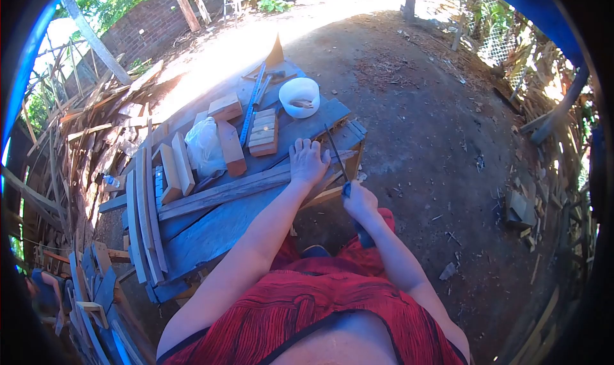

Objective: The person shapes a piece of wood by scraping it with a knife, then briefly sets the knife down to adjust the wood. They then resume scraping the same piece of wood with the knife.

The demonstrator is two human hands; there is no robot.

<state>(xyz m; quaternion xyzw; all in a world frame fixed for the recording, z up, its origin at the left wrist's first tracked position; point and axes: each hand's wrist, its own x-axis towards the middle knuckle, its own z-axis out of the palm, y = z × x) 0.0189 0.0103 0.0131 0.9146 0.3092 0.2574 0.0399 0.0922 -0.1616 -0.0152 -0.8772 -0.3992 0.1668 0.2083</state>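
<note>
My right hand (359, 202) is closed around the handle of a handsaw (336, 151), whose thin dark blade points away from me and appears edge-on. The blade crosses the end of a long wooden strip (256, 181) at the table's right edge. My left hand (309, 162) bears down on that strip just left of the blade, fingers bent over it and the wood under the palm hidden. Beyond my left hand stand a white bowl (298, 98) with small pieces inside and a stack of small wooden blocks (263, 133).
The worn plank table (224, 231) also carries a blue ruler (252, 106), a clear plastic bag (204, 144), wood blocks (231, 149) and long curved slats (135, 218). Scrap wood (83, 135) is heaped at left. Bare dirt ground (428, 147) lies to the right.
</note>
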